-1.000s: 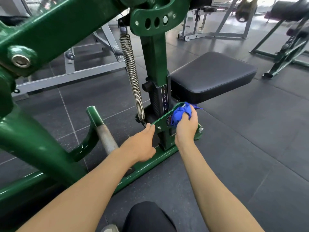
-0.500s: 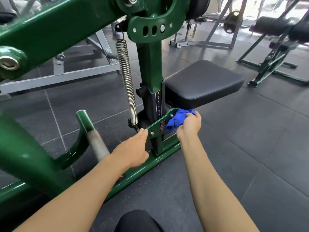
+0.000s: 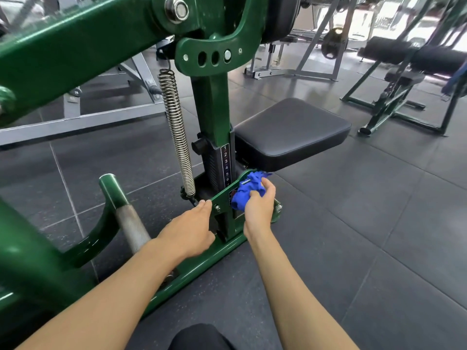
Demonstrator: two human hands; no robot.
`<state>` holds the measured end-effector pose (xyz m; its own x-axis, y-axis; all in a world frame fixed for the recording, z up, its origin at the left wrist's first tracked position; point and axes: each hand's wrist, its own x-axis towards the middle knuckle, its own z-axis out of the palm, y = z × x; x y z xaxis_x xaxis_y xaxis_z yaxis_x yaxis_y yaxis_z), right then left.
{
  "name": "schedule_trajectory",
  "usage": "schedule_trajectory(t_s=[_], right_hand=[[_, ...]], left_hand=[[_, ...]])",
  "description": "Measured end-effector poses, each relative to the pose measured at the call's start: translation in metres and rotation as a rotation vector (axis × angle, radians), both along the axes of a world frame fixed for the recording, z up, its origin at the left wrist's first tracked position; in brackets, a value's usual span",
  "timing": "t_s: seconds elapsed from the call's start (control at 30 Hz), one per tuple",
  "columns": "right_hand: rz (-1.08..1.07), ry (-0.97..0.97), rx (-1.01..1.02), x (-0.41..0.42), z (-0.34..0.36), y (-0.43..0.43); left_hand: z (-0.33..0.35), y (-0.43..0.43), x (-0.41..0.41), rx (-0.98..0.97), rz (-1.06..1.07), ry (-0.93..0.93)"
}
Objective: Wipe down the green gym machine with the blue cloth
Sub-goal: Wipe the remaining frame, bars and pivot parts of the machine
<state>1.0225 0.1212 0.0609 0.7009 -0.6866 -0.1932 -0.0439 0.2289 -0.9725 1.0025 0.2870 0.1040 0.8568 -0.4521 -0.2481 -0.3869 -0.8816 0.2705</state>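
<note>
The green gym machine (image 3: 213,107) fills the left and centre, with a green upright post, a steel spring (image 3: 175,130) and a black padded seat (image 3: 290,130). Low on the post is a slanted green bracket (image 3: 222,195). My right hand (image 3: 259,207) is shut on the bunched blue cloth (image 3: 246,192) and presses it against that bracket under the seat. My left hand (image 3: 188,229) rests with loosely curled fingers against the bracket's left end, its fingertips touching the green metal, and it holds nothing.
A green handle with a knurled steel grip (image 3: 131,228) juts out at lower left. The green base rail (image 3: 202,263) runs along the dark rubber floor. Grey machine frames (image 3: 83,121) stand behind, another green machine (image 3: 404,102) at right. My dark-clad knee (image 3: 202,337) shows at the bottom.
My right hand has slid the blue cloth along the slanted bracket, up under the seat and back down a little. My head has tilted up. The left hand stays at the bracket's left end.
</note>
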Motion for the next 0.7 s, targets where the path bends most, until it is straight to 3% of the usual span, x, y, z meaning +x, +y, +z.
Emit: schedule_trajectory(t_s=[0.1, 0.43, 0.7], right_hand=[[0.093, 0.113, -0.161, -0.005, -0.015, 0.003], [0.062, -0.011, 0.151, -0.019, -0.03, 0.057], [0.187, -0.067, 0.046, -0.039, -0.026, 0.075]], left_hand=[[-0.001, 0.003, 0.001, 0.002, -0.008, 0.008], [-0.006, 0.004, 0.006, -0.031, -0.003, 0.019], [-0.003, 0.005, 0.007, -0.058, 0.012, 0.008]])
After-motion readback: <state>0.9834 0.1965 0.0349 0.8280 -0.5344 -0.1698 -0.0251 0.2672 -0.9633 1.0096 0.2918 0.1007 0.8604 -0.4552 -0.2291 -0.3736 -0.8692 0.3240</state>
